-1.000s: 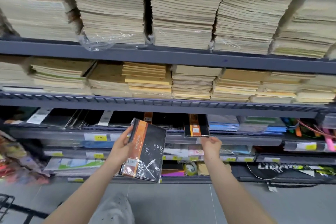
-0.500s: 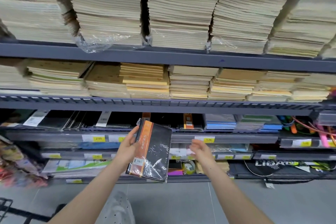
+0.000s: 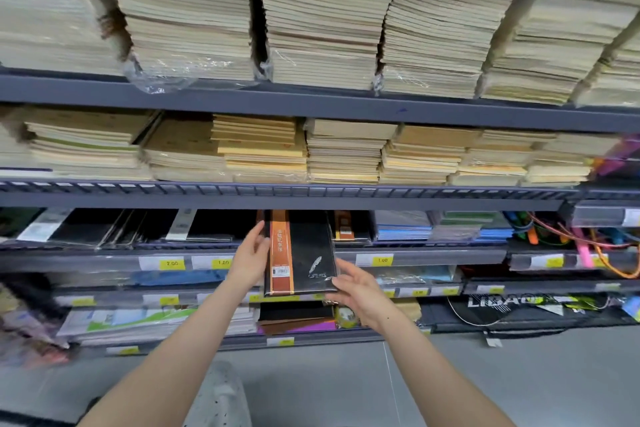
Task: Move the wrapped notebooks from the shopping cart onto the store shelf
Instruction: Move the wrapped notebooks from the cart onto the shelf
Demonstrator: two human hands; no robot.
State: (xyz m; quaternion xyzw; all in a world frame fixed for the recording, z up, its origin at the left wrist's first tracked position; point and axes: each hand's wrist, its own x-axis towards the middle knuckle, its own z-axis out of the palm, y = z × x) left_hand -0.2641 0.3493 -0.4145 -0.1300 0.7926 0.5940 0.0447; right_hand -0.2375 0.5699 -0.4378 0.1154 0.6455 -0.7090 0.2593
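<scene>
Both hands are on the same book right now. Our left hand point(image 3: 250, 260) has its fingers wrapped along the left edge of a wrapped notebook point(image 3: 298, 253), thumb side up near the orange strip, gripping it. Our right hand point(image 3: 356, 289) cups the lower right corner, fingers loosely curled against the plastic wrap, so it's holding too, just lighter.

That notebook is black with an orange band down the left side and a little feather logo near the bottom right. It's standing nearly upright, top end poked into the third shelf point(image 3: 104, 258) down, under the slotted rail, bottom end hanging out in front of the price tags point(image 3: 221, 262). Right beside it, on the right, sits another black-and-orange notebook point(image 3: 344, 225) already on that shelf.

Left of us on the same shelf are dark flat notebooks point(image 3: 104, 229), and to the right some blue pads point(image 3: 403, 229). Up top we've got big stacks of cream exercise books point(image 3: 194, 10) on two levels.
</scene>
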